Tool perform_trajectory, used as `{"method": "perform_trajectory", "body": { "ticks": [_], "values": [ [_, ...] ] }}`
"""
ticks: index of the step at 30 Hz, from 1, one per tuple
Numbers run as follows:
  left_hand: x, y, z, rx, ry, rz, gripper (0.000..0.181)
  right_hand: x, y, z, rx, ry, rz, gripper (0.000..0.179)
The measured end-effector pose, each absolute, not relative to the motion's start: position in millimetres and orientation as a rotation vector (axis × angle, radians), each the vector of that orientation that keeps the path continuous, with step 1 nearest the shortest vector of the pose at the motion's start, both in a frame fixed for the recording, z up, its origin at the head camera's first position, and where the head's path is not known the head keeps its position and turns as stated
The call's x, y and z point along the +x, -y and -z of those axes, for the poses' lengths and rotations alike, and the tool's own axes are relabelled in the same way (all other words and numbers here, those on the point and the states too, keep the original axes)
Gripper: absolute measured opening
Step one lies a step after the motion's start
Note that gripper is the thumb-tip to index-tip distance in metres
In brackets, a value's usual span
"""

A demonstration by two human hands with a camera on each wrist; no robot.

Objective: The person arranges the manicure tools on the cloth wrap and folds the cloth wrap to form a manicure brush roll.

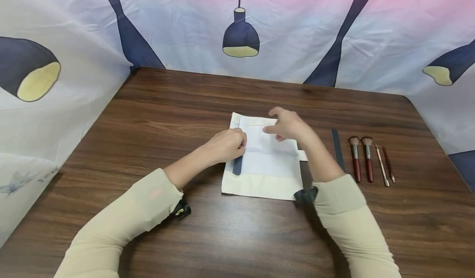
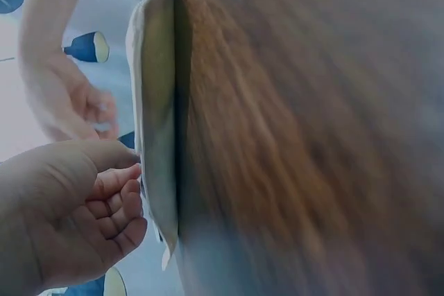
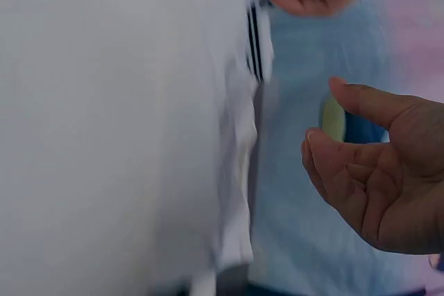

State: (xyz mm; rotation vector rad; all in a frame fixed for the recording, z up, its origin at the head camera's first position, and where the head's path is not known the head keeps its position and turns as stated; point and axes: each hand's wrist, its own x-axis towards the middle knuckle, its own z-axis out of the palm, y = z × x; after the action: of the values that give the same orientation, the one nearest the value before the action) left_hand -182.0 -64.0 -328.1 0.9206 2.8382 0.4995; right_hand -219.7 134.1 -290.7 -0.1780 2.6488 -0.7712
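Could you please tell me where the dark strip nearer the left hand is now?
In the head view, the dark strip lies on the left part of the white pouch, its near end showing just below the left hand.

Wide lane: surface (image 1: 237,236) in front of the white cloth (image 1: 261,187), between both forearms. Left hand (image 1: 227,145) covers the middle of dark strip (image 1: 238,166). Gap over the cloth between left hand and right hand (image 1: 288,125). Right forearm (image 1: 323,160) bars the cloth's right edge. Farther right, 2 brushes (image 1: 356,162) near 2 slim tools (image 1: 382,166), tight gaps. Patterned fabric (image 1: 193,34) walls the far edge.
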Motion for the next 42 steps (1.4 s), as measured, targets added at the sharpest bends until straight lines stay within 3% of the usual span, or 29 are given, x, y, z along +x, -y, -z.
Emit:
{"method": "perform_trajectory", "body": {
  "ticks": [8,13,23,27,42],
  "values": [
    [-181.3,53.9,329.3,0.93,-2.823,-0.438,0.013,-192.4,-237.6,285.4,-0.087,-2.696,0.766,0.061],
    [-182.4,52.0,330.3,0.922,-2.805,-0.425,0.016,-185.7,-274.7,295.1,-0.025,-2.691,0.709,0.062],
    [-185.0,49.9,332.3,0.936,-2.781,-0.388,0.016,-188.1,-287.7,313.3,0.073,-2.636,0.632,0.059],
    [-185.8,49.9,333.8,0.949,-2.78,-0.388,0.014,-188.7,-289.0,318.3,0.101,-2.604,0.677,0.065],
    [-188.8,48.1,334.9,0.957,-2.789,-0.421,0.011,-189.5,-286.8,319.3,0.1,-2.562,0.749,0.066]
  ]
}}
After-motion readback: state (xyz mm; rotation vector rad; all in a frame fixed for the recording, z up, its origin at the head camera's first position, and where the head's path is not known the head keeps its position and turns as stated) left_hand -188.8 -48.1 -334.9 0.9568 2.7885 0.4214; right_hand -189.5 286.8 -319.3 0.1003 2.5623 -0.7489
